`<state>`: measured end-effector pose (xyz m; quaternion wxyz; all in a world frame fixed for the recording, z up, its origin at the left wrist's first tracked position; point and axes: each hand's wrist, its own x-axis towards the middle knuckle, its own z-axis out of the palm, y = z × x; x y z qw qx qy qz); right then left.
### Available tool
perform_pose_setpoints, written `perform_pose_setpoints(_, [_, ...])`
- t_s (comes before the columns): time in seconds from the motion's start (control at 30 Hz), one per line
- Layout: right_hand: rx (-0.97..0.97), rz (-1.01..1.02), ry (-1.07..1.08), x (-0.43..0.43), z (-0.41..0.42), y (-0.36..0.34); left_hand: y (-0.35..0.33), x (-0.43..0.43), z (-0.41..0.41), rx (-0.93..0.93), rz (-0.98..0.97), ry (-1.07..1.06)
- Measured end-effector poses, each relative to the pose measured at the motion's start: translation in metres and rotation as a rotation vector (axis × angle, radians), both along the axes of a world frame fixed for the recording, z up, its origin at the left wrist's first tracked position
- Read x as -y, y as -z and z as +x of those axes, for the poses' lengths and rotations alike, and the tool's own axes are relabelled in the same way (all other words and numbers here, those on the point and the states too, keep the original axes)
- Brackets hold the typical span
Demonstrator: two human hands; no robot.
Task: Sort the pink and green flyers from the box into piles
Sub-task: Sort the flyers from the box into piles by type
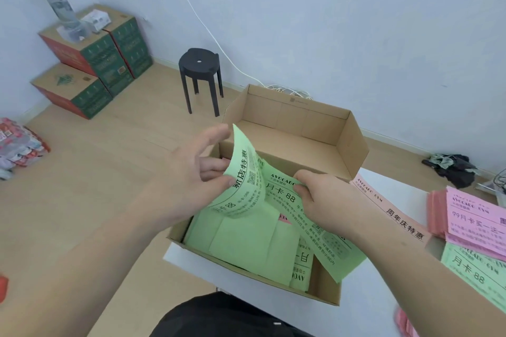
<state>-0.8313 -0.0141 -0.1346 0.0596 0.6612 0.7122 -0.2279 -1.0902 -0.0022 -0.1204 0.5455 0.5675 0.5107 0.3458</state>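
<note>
Green flyers [246, 246] lay loose in the cardboard box [353, 142], over which the left hand [189, 172] clamped a curled sheet [243, 186] and the right hand [323, 200] pinched a second sheet [309, 232], apparently separating them for the pink pile [476, 216] and green pile [471, 273] right of the box.

The box [353, 139] is set on the table [399, 186], with flyers [246, 243] laid in it. Piles [476, 227] are placed to its right, and a stool [199, 63] is seen behind it.
</note>
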Motion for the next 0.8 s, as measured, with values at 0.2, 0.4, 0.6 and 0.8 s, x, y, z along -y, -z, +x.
perform_pose_setpoints(0.2, [-0.193,-0.128,0.015,-0.002,0.004,0.020,-0.008,0.003,-0.001,-0.404,0.274,0.423])
perform_pose_setpoints(0.4, [-0.336,-0.145,0.024,0.003,0.015,0.014,0.010,0.009,0.024,-0.655,0.296,0.815])
perform_pose_setpoints(0.6, [-0.559,-0.266,0.198,0.012,0.018,0.006,0.016,-0.010,0.058,-0.746,0.406,0.755])
perform_pose_setpoints(0.8, [-0.722,-0.240,0.152,0.019,0.018,0.012,0.040,-0.011,0.060,-0.560,0.651,0.524])
